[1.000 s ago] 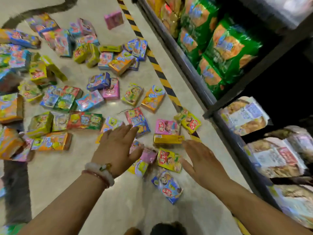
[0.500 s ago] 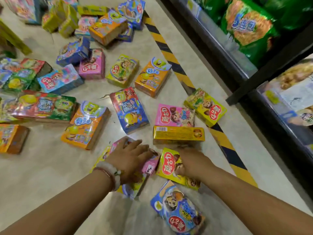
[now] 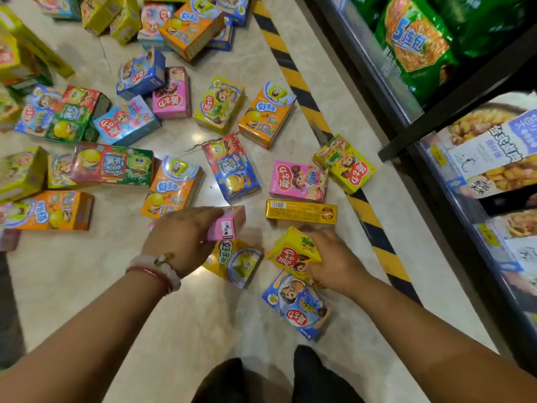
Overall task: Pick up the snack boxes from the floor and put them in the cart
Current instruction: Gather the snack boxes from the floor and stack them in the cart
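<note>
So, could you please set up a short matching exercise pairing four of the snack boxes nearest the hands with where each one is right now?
Things:
1. small pink box
2. yellow box with the red logo
3. blue box
4. long yellow box

Places:
A. lying flat on the floor just below the right hand
B. gripped by the left hand
C. lying on its side on the floor, beside the flat pink box
D. gripped by the right hand, tilted up

Pairs: 1-B, 2-D, 3-A, 4-C
</note>
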Demonstrator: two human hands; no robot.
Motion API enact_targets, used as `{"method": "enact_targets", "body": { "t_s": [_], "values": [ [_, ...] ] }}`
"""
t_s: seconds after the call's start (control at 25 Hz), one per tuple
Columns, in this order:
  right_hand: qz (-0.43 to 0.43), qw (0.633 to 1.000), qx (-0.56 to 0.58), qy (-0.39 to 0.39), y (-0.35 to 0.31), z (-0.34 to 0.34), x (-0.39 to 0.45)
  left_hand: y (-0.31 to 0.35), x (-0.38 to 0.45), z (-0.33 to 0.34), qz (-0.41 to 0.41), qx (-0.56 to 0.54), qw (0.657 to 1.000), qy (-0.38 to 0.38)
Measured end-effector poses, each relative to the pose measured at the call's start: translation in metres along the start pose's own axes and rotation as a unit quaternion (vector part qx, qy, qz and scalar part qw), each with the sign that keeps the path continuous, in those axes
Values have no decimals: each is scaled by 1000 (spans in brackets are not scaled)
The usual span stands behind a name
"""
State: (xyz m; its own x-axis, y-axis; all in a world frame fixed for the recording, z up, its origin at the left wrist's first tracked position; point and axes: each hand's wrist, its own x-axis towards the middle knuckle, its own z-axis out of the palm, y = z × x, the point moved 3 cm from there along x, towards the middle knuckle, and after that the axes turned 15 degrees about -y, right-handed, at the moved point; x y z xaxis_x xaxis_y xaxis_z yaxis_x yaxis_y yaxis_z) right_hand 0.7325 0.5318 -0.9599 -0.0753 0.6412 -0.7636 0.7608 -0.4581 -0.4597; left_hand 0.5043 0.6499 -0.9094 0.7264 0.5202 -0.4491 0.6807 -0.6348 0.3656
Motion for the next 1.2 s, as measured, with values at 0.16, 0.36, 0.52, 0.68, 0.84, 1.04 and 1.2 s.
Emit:
{"method": "enact_targets", "body": {
  "t_s": [0.16,0.36,0.52,0.68,0.84,1.04,1.2],
  "values": [
    [24,972,228,43,-61,-45,-120,19,-87,-108,-131,-125,982,47],
    [-25,845,529,72,-158,-149,-253,97,-156,-267,-154,-324,923,137],
    [-85,831,543,90,-239,-238,-350,149,-204,-374,-151,-481,846,171],
    [-132,825,540,101,-296,-312,-446,195,-251,-454,-86,-622,753,196],
    [-183,818,531,123,-324,-344,-534,239,-299,-512,-50,-641,729,235],
    [-222,790,557,127,-332,-324,-599,279,-342,-532,18,-676,708,205],
    [-226,764,584,154,-339,-294,-640,302,-363,-539,68,-663,725,173]
  ]
}}
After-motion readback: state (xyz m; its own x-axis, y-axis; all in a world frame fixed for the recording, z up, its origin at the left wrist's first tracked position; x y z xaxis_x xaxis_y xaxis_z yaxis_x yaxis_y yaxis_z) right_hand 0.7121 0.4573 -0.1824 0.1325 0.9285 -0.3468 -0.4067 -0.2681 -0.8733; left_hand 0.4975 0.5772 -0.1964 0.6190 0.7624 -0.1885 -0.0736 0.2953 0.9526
